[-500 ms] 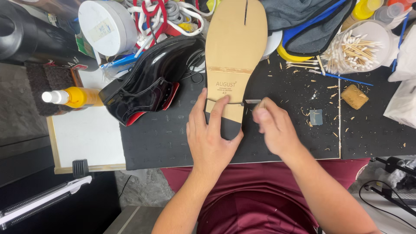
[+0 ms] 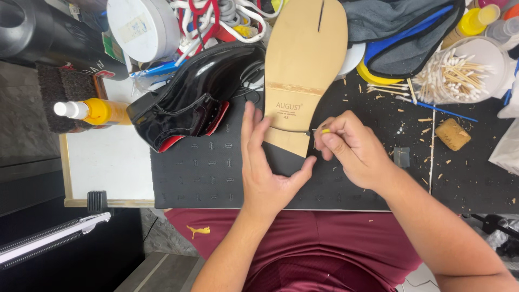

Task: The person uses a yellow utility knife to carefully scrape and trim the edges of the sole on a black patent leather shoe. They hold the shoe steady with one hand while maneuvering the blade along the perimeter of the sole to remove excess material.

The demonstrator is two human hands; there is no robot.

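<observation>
Tan shoe sole (image 2: 305,70) flat on black mat (image 2: 216,178), centre, heel end near. Left hand (image 2: 267,173) open, flat, pinning heel edge. Right hand (image 2: 354,151) just right of sole, pinched on small yellow-tipped tool (image 2: 320,131) touching sole edge. Black shoe (image 2: 194,97) left.

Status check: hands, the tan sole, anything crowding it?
Left hand flat, pinning tan leather sole. Right hand pinches thin yellow-tipped tool at sole's edge. Black glossy shoe close alongside.

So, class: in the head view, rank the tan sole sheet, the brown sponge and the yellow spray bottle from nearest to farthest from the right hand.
From the right hand:
1. Tan sole sheet, just left, touching.
2. Brown sponge, to the right.
3. Yellow spray bottle, far left.
</observation>
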